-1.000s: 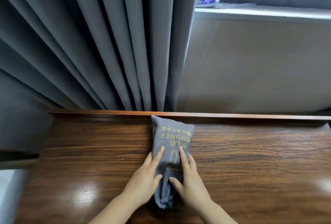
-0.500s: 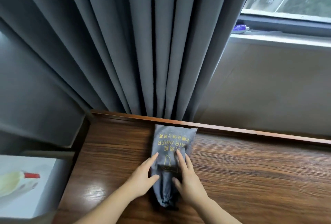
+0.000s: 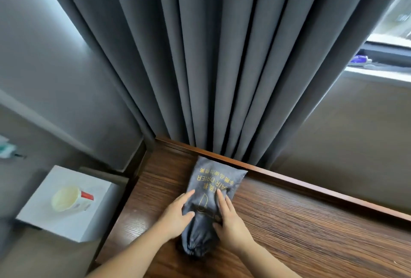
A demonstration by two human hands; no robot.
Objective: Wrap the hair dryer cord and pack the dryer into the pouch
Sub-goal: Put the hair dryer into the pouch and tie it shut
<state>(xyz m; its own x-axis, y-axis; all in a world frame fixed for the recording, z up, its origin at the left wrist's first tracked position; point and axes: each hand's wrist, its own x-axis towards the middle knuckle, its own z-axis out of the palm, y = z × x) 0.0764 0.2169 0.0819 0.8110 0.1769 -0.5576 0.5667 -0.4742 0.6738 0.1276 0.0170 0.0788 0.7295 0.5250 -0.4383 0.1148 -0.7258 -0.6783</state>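
The pouch [image 3: 209,202] lies on the desk [image 3: 300,228], its far end against the raised back lip and its gathered drawstring mouth toward the person. It is soft grey woven cloth printed in yellow with "AIR DRIER", and it bulges as if the dryer is inside; neither dryer nor cord shows. I judge it will handle as a limp skin over a hard, fairly heavy lump: the cloth will slide and bunch, so the sure hold is around the bulge or at the cinched neck, not on loose fabric. The left hand [image 3: 175,217] and right hand [image 3: 229,220] rest flat on either side of it, fingers straight and pressing, gripping nothing. The desk is glossy dark wood with a strong grain, likely slippery under cloth. Behind hangs a pleated grey curtain [image 3: 222,55]. Left of the desk, lower down, a white box [image 3: 44,217] pictures a cup.
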